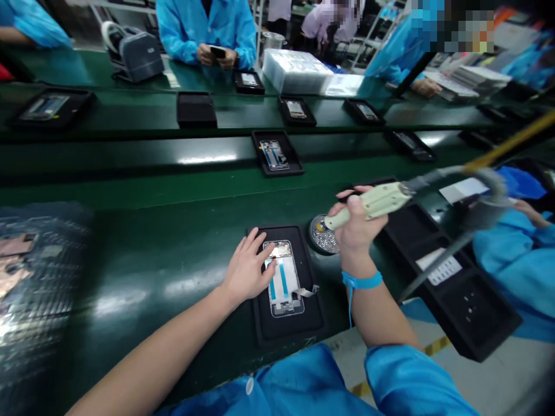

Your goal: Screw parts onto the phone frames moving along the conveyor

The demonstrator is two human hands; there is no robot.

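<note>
My right hand (358,231), with a blue wrist strap (362,281) below it, is wrapped round a pale green electric screwdriver (381,201). The driver's yellow-ringed nose points down at a round dish of small screws (325,238). Spread over the upper left part of a phone frame (291,271) is my left hand (249,266), fingers apart, covering some of it. Blue strips and a loose flex cable (309,291) show on the frame. It lies in a black foam tray (312,318) on the green bench.
A long black parts box (489,318) with a white sheet stands at right, near a co-worker's blue sleeve (503,248). Clear plastic trays (34,277) lie at left. Across the bench are black trays (297,164) with phone parts, a tape dispenser (139,55) and co-workers.
</note>
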